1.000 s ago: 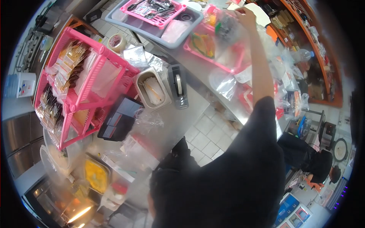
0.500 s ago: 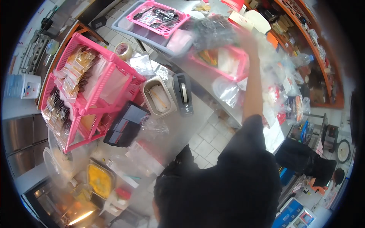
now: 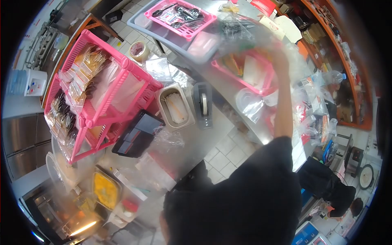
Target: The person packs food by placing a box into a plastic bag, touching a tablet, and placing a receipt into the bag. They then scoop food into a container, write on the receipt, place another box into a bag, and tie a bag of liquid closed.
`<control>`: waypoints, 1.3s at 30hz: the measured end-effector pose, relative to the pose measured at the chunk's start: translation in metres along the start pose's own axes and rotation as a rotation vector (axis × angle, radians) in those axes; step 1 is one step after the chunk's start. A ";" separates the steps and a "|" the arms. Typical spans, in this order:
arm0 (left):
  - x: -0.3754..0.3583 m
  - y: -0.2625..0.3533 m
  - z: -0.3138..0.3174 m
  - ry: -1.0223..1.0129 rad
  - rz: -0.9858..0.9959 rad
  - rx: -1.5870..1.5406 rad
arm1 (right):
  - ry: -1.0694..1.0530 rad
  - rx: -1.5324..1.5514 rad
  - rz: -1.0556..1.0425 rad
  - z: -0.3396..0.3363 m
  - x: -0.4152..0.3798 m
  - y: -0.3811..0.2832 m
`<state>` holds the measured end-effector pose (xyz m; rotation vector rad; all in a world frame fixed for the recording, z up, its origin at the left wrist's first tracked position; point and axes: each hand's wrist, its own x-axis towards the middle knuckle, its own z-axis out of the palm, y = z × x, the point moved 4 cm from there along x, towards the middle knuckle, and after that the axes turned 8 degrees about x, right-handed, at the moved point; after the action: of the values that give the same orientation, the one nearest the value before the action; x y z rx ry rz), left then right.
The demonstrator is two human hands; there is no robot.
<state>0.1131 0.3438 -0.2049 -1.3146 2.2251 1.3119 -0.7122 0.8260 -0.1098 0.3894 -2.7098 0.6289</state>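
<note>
My right arm stretches over the metal counter at the upper right, and my right hand (image 3: 276,55) is a hazy blur. It is at the far right edge of a small pink basket (image 3: 266,87), close to a pile of clear and dark plastic bags (image 3: 239,32). Its fingers cannot be made out, nor whether they touch the basket or the bags. The basket holds a white packet (image 3: 253,70) and some yellow-green packets. Clear round plastic lids (image 3: 248,102) lie in front of it. Only a sliver of my left forearm shows at the bottom; the left hand is out of view.
A pink tiered rack (image 3: 102,118) with packaged cutlery stands left, beside a dark tablet (image 3: 136,134), a metal tub (image 3: 174,107) and a tape dispenser (image 3: 203,104). A grey bin (image 3: 139,20) carries a pink basket. A tray of yellow food (image 3: 105,191) is lower left; another person (image 3: 326,183) stands right.
My right hand has moved slightly down and right in view, away from the dark plastic bags and toward the basket's right edge. The whole view has shifted a little.
</note>
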 end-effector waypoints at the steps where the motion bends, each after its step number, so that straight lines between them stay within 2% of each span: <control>1: -0.002 -0.001 0.000 -0.007 -0.003 0.001 | -0.008 -0.004 -0.001 -0.009 -0.015 -0.012; 3: -0.002 -0.003 0.001 -0.019 -0.003 0.001 | 0.008 0.110 -0.010 -0.031 -0.047 -0.047; 4: -0.002 -0.004 -0.001 -0.027 -0.001 0.006 | 0.005 0.106 -0.006 -0.029 -0.064 -0.048; 6: 0.003 -0.006 -0.005 -0.044 0.011 0.017 | -0.114 0.030 -0.127 -0.013 -0.100 -0.049; 7: 0.004 -0.007 -0.007 -0.054 0.016 0.023 | -0.115 0.024 -0.120 -0.021 -0.101 -0.069; 9: 0.007 -0.011 -0.010 -0.070 0.029 0.033 | -0.384 -0.521 -0.006 -0.027 -0.095 -0.113; 11: 0.002 -0.015 -0.015 -0.084 0.034 0.044 | -0.380 -0.611 0.004 0.025 -0.098 -0.063; 13: 0.002 -0.019 -0.022 -0.087 0.045 0.053 | 0.057 -0.444 -0.225 0.028 -0.095 -0.076; 14: 0.004 -0.021 -0.024 -0.085 0.052 0.053 | 0.168 -0.361 -0.239 0.026 -0.091 -0.083; 15: 0.005 -0.022 -0.025 -0.079 0.058 0.051 | 0.174 -0.356 -0.245 0.021 -0.086 -0.093; 17: 0.009 -0.026 -0.033 -0.067 0.068 0.053 | -0.367 -0.278 0.298 0.032 -0.086 -0.086; 21: -0.005 -0.040 -0.029 -0.044 0.054 0.030 | -0.376 -0.211 0.226 0.054 -0.104 -0.063; 23: -0.019 -0.047 -0.031 -0.038 0.037 0.027 | -0.114 -0.048 0.042 0.063 -0.110 -0.048; 27: -0.037 -0.059 -0.029 -0.029 0.017 0.020 | -0.216 -0.117 -0.038 0.068 -0.104 -0.049; 30: -0.055 -0.070 -0.025 -0.022 -0.004 0.012 | -0.266 0.030 -0.165 0.067 -0.101 -0.052; 32: -0.071 -0.077 -0.020 -0.004 -0.024 0.002 | -0.276 -0.101 0.013 0.062 -0.094 -0.058; 34: -0.117 -0.087 -0.013 0.028 -0.086 -0.011 | -0.299 -0.137 -0.008 0.071 -0.089 -0.045; 36: -0.172 -0.096 -0.009 0.074 -0.161 -0.020 | -0.021 -0.357 -0.319 0.077 -0.084 -0.046; 37: -0.198 -0.099 -0.005 0.099 -0.197 -0.027 | -0.065 -0.377 -0.305 0.074 -0.080 -0.050; 38: -0.219 -0.102 -0.001 0.123 -0.227 -0.034 | -0.016 -0.376 -0.301 0.066 -0.079 -0.063; 39: -0.238 -0.102 0.004 0.144 -0.253 -0.041 | -0.179 -0.389 -0.203 0.078 -0.078 -0.044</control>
<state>0.3279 0.4650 -0.1261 -1.6908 2.0438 1.2103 -0.6468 0.7665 -0.1886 0.6301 -2.8210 0.0068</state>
